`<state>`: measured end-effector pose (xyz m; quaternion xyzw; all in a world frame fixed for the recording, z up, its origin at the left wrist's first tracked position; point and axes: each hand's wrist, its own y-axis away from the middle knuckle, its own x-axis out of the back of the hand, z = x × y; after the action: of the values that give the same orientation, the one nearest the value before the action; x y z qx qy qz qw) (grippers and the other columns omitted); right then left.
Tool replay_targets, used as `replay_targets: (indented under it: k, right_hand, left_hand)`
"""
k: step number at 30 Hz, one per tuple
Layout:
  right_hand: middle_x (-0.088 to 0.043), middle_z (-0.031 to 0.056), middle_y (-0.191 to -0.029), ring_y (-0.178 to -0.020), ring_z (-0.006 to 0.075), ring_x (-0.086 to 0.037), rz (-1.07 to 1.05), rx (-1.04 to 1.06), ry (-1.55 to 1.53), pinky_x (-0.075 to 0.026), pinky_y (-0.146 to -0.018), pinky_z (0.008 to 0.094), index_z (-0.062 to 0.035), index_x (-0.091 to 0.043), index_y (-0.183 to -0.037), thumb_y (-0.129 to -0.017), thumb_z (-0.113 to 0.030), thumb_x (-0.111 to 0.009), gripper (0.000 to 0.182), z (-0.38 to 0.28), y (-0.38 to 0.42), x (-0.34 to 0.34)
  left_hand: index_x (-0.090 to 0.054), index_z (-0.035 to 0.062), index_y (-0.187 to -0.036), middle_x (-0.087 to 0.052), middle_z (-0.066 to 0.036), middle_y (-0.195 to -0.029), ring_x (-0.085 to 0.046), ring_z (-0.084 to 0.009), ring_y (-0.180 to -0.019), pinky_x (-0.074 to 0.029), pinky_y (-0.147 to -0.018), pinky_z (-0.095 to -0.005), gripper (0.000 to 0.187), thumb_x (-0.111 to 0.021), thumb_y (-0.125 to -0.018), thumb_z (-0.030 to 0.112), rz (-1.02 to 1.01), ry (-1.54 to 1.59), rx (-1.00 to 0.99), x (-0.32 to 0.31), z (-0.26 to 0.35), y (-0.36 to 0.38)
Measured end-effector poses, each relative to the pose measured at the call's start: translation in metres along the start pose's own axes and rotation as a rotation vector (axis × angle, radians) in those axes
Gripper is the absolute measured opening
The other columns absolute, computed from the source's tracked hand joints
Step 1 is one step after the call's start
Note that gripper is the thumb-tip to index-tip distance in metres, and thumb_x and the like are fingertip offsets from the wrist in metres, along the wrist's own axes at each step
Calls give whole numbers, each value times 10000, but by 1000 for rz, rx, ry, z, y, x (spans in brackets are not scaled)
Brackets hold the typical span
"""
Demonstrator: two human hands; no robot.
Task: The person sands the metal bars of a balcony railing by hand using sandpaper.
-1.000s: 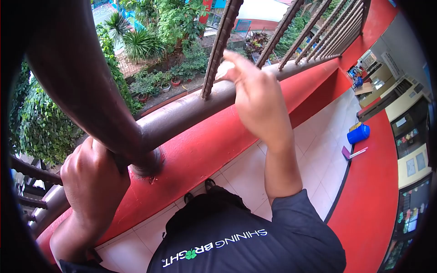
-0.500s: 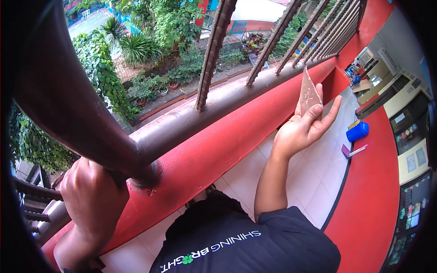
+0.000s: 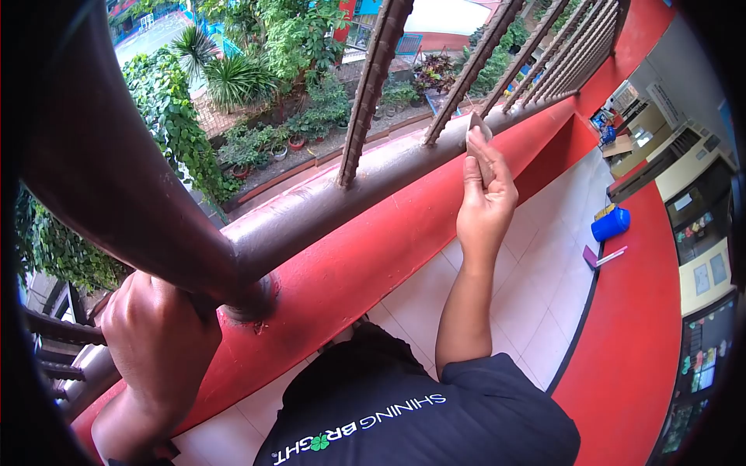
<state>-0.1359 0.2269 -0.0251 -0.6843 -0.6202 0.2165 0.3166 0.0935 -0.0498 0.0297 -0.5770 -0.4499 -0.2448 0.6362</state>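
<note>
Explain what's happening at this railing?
A person's left hand is closed on the brown railing beside the thick curved pipe. The right hand pinches a thin, stiff-looking sheet, possibly sandpaper, up by the lower rail near the upright bars. Whether the sheet touches the metal can't be told from this view.

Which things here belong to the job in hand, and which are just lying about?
In the job:
right hand, pinching
small sheet
left hand, gripping
brown railing

Just lying about:
blue container
purple object beside it
potted plants beyond the bars
</note>
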Motion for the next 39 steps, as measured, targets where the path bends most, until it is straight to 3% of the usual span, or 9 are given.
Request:
replay_targets:
  k: [5,10,11,19,29,31,33,35,39]
  right_hand:
    - [-743,196,-1321,-1216,244,-726,-228,180,186,-561,-1039,344,50,-679,-1373,-1023,61,-623,354,-65,55,-31]
    - [-714,204,-1363,-1295,323,-685,-188,374,453,-619,-895,324,7,-702,-1353,-976,120,-603,406,-54,31,-30]
    - [-703,207,-1380,-1318,323,-670,-387,293,280,-611,-942,341,12,-703,-1345,-976,129,-568,410,-78,50,-31]
    - [-645,238,-1439,-1401,381,-575,-459,384,253,-477,-1182,441,36,-657,-1393,-948,155,-507,485,-71,36,-26]
    - [-615,238,-1476,-1400,398,-569,-339,328,337,-477,-1189,460,-19,-655,-1429,-831,207,-495,658,-66,40,-27]
    - [-707,209,-1380,-1309,306,-680,-472,220,113,-597,-997,357,5,-675,-1397,-959,174,-486,506,-79,52,-20]
    - [-738,164,-1351,-1126,181,-750,-259,301,302,-612,-760,273,-15,-702,-1367,-1045,73,-527,377,-52,20,-17]
    - [-766,112,-1315,-733,17,-617,-267,95,167,-408,-525,169,-19,-715,-1336,-1108,-73,-543,291,-78,1,-6]
    - [-789,192,-1072,-696,260,-716,-513,368,366,-530,-596,353,13,-741,-1175,-1029,-37,-590,216,-105,-44,-25]
  left_hand:
    - [-623,50,-907,-629,-149,-769,-674,-402,-721,-526,-667,-523,273,-824,-801,202,4,0,-6,1,1,-1]
    - [-619,49,-928,-632,-153,-778,-675,-405,-734,-526,-672,-527,280,-821,-805,200,-9,-10,-2,0,-1,2]
    - [-616,48,-924,-634,-154,-784,-674,-406,-735,-526,-674,-527,281,-822,-805,199,3,9,-4,0,0,0]
    - [-613,45,-922,-645,-163,-809,-678,-410,-755,-530,-692,-525,280,-821,-802,189,6,26,0,-1,0,0]
    - [-616,39,-926,-646,-165,-820,-679,-414,-759,-529,-702,-527,260,-804,-809,175,6,30,27,-1,3,0]
    - [-615,38,-928,-646,-163,-822,-679,-413,-760,-530,-702,-526,261,-803,-811,177,-13,28,15,0,1,0]
    - [-616,38,-928,-645,-161,-817,-680,-412,-761,-530,-704,-525,257,-797,-816,182,16,25,12,-3,1,1]
    - [-612,39,-924,-645,-160,-814,-681,-408,-762,-531,-704,-524,252,-791,-822,184,14,32,17,-2,2,0]
    - [-599,41,-912,-642,-155,-803,-685,-394,-768,-531,-700,-522,227,-766,-844,179,9,46,-4,-2,0,-1]
